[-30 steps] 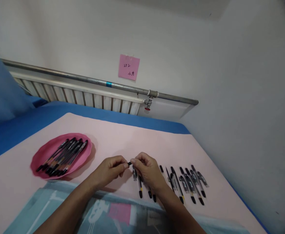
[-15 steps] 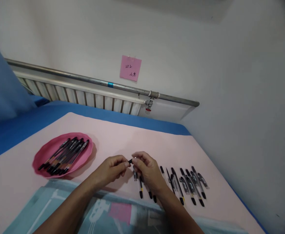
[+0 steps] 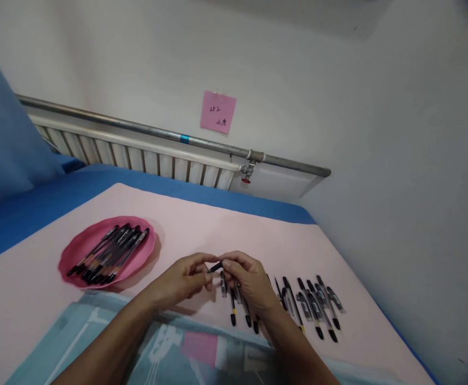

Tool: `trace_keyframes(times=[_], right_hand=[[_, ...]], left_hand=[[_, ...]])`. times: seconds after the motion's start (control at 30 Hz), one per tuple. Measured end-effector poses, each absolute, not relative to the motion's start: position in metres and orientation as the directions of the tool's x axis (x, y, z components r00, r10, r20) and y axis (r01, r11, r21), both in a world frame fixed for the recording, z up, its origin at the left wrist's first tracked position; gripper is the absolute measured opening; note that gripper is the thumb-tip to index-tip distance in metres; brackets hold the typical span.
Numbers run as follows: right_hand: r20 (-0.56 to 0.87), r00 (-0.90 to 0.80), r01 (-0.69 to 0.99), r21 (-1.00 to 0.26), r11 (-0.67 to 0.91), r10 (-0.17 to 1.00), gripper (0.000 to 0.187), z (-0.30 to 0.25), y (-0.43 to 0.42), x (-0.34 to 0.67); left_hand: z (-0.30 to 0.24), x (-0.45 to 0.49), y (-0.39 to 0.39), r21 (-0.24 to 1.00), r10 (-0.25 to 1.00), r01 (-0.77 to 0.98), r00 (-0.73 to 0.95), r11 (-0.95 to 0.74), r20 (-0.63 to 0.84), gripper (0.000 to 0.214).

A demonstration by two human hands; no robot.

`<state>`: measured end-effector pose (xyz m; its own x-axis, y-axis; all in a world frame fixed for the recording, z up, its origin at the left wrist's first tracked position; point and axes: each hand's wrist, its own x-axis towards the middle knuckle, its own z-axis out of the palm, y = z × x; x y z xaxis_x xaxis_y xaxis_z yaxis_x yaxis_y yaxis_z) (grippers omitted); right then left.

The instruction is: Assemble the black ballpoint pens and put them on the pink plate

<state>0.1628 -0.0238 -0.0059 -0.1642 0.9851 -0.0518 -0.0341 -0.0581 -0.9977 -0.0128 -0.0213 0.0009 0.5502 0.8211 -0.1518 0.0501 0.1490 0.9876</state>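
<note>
Black pen piece, ends hidden, pinched by left hand and right hand, latter partly covering pens.

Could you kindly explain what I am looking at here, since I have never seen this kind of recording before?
There is no machine: these are one person's bare left hand and right hand. Every picture comes from one camera worn on the head, looking forward and down.

On the pale pink flat tabletop, to the left, sits a pink oval dish with a wavy rim, holding slim black-and-clear pens. To the right lie more slim pens and short grey-and-clear pieces resembling caps.

The right fingertips pinch a small black cylindrical piece; the left fingers meet its other end, though their grip is unclear.
</note>
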Motion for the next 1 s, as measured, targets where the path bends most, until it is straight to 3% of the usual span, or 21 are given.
trace_keyframes(times=[0.1, 0.27, 0.47, 0.63, 0.8, 1.0], right_hand=[[-0.058, -0.113, 0.019, -0.998, -0.056, 0.992, 0.022, -0.0063, -0.0241, 0.1626], [-0.082, -0.181, -0.084, -0.992, -0.099, 0.980, 0.022, -0.0051, -0.0240, 0.1631], [-0.103, -0.132, -0.056, -0.992, -0.111, 0.986, 0.022, -0.0047, -0.0243, 0.1619], [-0.084, -0.202, -0.124, -0.986, -0.110, 0.976, 0.022, -0.0049, -0.0245, 0.1616], [-0.089, -0.124, -0.039, -0.995, -0.095, 0.988, 0.021, -0.0066, -0.0253, 0.1609], [-0.082, -0.227, -0.081, -0.991, -0.103, 0.970, 0.020, -0.0064, -0.0251, 0.1604]], left_hand=[[0.0008, -0.0126, -0.0210, 0.987, 0.819, 0.048, 0.554, 0.150, -0.152, 0.045], [0.0029, -0.0122, -0.0218, 0.986, 0.824, 0.014, 0.548, 0.164, -0.145, 0.047], [0.0017, -0.0130, -0.0227, 0.990, 0.832, 0.000, 0.542, 0.143, -0.120, 0.047], [0.0016, -0.0123, -0.0226, 0.987, 0.826, -0.034, 0.551, 0.159, -0.114, 0.047], [0.0007, -0.0102, -0.0233, 0.996, 0.853, 0.023, 0.513, 0.092, -0.090, 0.047], [0.0008, -0.0095, -0.0239, 0.993, 0.844, -0.018, 0.529, 0.115, -0.088, 0.048]])
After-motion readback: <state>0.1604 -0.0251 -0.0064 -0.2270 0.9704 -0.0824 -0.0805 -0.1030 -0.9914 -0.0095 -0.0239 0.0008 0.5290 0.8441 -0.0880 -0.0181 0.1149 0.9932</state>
